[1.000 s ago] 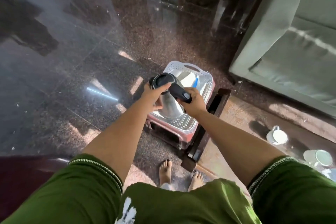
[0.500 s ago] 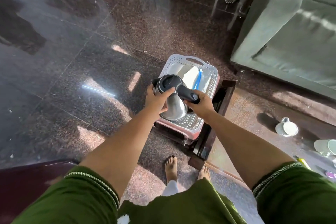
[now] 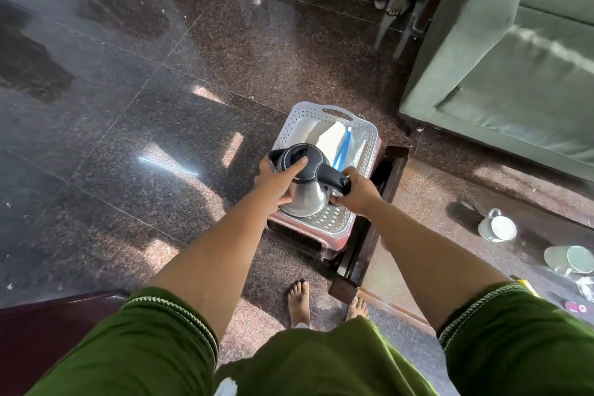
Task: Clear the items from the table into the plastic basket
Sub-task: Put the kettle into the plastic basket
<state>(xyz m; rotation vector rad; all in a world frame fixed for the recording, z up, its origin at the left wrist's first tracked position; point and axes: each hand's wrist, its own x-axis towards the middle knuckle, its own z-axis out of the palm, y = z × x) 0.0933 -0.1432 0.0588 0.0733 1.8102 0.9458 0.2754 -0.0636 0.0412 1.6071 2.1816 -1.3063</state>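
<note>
Floor: dark polished stone with sun patches; a green sofa [image 3: 501, 74] stood at the right.
Basket: white plastic basket [image 3: 300, 119] sat on a low pink stool [image 3: 302, 236], just beside the table [image 3: 418, 202] corner.
Kettle: steel kettle [image 3: 305, 183] with black lid was upright over the basket's near end; whether its base touched the basket floor could not be told.
Right hand: right hand [image 3: 358, 191] was wrapped round the black handle, on the kettle's right.
Left hand: left hand [image 3: 276, 182] braced the body, index finger straight along the lid.
Axis: handle ran lid to near-right; the drop lay straight down.
Inside: white paper [image 3: 331, 138] and blue pen [image 3: 342, 148] lay at the far end, just beyond the kettle.
Left over: two cups [image 3: 498, 228] on the table, nearer the right hand.
</note>
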